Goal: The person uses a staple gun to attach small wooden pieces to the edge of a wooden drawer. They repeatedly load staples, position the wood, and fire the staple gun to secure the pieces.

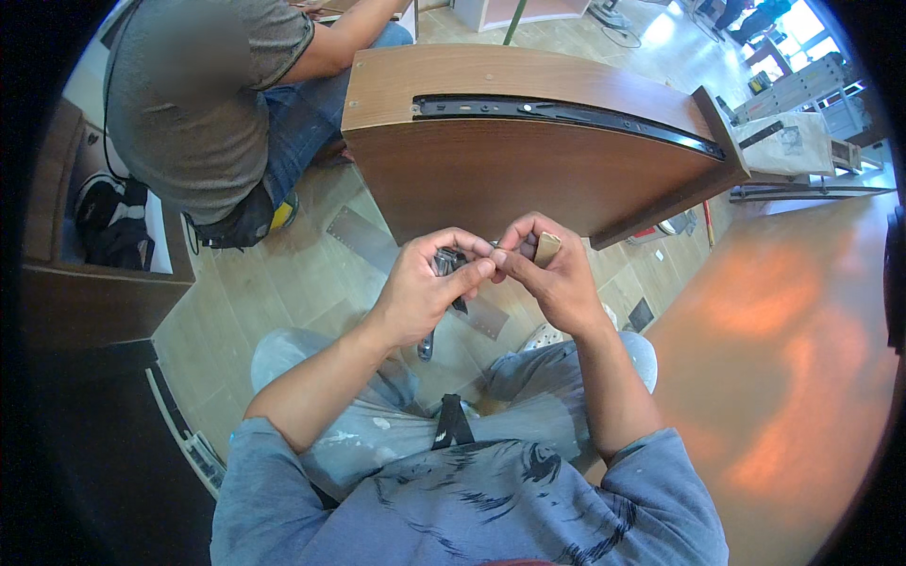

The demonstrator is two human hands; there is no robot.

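My left hand (423,288) is closed around a dark metal hardware piece (449,261), whose exact kind I cannot make out. Below that hand a narrow dark strip (427,347) shows, perhaps part of the same piece. My right hand (552,274) is closed, with a small tan flat piece (546,249) tucked between its fingers. The fingertips of both hands meet in a pinch; anything tiny between them is hidden. Just beyond my hands stands a brown wooden drawer box (528,179) on its side, with a black drawer slide (566,115) along its upper edge.
At the far left a person in a grey shirt (203,123) sits close by. A metal plate strip (363,236) lies on the tiled floor (245,302). A glossy brown panel (755,349) fills the right side. An open cabinet (104,302) holding dark items is at left; a ladder (793,90) stands far right.
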